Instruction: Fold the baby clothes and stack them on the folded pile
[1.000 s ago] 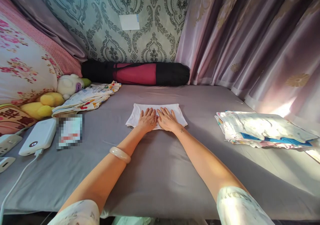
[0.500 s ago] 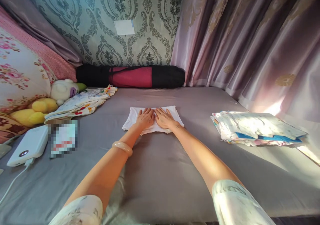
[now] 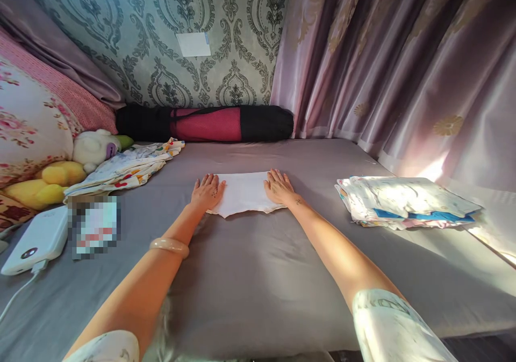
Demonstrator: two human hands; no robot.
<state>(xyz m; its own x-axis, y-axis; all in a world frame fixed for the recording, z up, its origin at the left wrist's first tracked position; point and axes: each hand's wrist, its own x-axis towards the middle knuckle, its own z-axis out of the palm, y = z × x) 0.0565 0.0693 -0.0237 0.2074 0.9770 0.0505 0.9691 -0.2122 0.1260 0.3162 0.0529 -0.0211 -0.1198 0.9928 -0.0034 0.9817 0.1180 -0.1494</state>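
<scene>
A folded white garment (image 3: 244,193) lies flat on the grey bed sheet (image 3: 258,276), in the middle of the view. My left hand (image 3: 208,191) rests palm down on its left edge, fingers stretched forward. On the opposite edge lies my right hand (image 3: 279,187), also flat with the fingers a little apart. Between the hands the white cloth looks smooth, and its near edge is slightly uneven. What kind of garment it is cannot be made out. A pale bangle (image 3: 169,247) circles my left forearm.
To the right is a stack of folded clothes (image 3: 407,201). Patterned clothes (image 3: 129,168) lie loosely at left, by plush toys (image 3: 62,176) and a floral pillow (image 3: 32,120). A white power bank (image 3: 38,238) with a cable sits nearer. A black-and-red roll (image 3: 205,124) lies along the wall.
Both hands have slid apart from the middle of the white garment to its left and right edges. The cloth between them is now uncovered and looks flatter. The view has shifted slightly.
</scene>
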